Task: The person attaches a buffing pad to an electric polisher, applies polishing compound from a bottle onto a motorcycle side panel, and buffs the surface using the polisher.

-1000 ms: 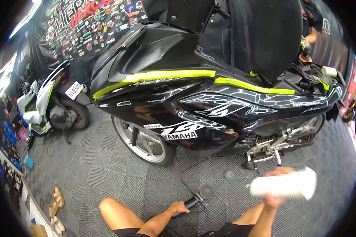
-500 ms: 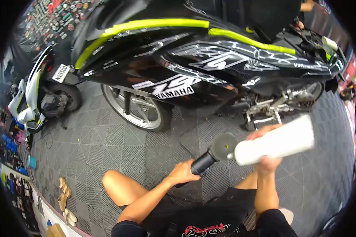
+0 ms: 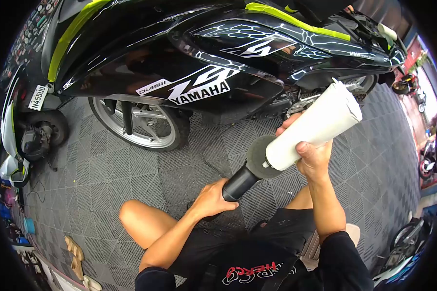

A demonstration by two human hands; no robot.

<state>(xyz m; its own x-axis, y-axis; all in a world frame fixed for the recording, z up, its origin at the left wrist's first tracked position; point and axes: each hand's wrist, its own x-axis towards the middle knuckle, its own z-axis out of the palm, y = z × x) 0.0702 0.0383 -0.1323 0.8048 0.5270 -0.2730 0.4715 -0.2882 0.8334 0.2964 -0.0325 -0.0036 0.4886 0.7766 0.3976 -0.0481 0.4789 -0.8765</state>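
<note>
My left hand [image 3: 210, 199] is wrapped around the black body of a handheld polisher [image 3: 241, 183], whose round dark pad [image 3: 255, 154] faces up. In my right hand [image 3: 316, 157] a white squeeze bottle [image 3: 320, 119] is tilted, its narrow nozzle pointing down at the pad. The nozzle lies over the pad; whether it touches I cannot tell. Just beyond both hands stands a glossy black Yamaha motorcycle [image 3: 179, 63] with white graphics and yellow-green tape [image 3: 296, 22] along its upper edges.
A second scooter [image 3: 9, 136] stands at the left, with a number plate [image 3: 38, 97] near it. Sandals [image 3: 75, 254] lie on the grey tiled floor [image 3: 102, 179] at lower left. Another motorcycle [image 3: 408, 242] is at lower right. A thin cable runs over the floor.
The white bottle has come down and left, so its nozzle now sits over the pad. The camera view has shifted, with the motorcycle appearing higher and farther left.
</note>
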